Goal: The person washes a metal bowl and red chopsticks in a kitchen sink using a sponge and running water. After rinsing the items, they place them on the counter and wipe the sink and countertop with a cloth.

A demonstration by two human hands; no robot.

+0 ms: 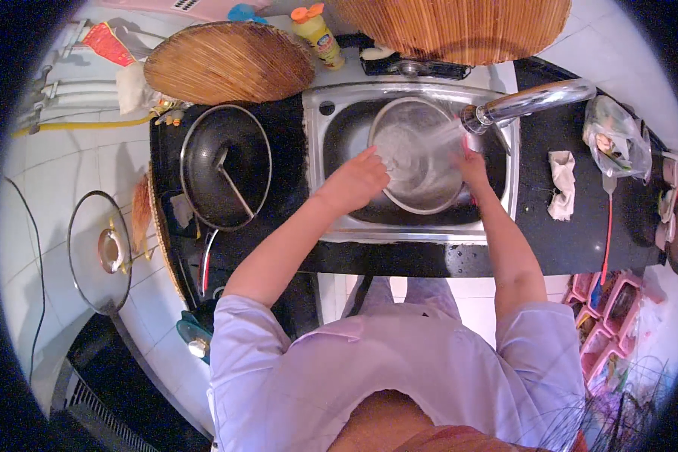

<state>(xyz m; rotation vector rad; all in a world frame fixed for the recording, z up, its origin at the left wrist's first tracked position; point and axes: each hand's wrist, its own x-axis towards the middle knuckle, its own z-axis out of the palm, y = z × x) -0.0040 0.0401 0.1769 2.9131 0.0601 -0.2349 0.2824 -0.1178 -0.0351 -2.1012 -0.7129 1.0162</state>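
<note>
A round metal basin [424,192] sits in the stainless steel sink [344,130], with churning water inside it. Water pours into it from the chrome faucet [534,104], which reaches in from the right. My left hand [361,178] grips the basin's left rim, its fingers bent over the edge. At the right rim is my right hand [472,169], slightly blurred. A pink-red thing [466,144] shows by its fingers; the basin wall and the hand hide how it is held.
Left of the sink stands a dark wok [203,152] with its handle towards me. Round woven trays [231,62] and a yellow bottle [322,42] stand behind. On the right counter lie a folded cloth [561,186] and a plastic bag [616,141].
</note>
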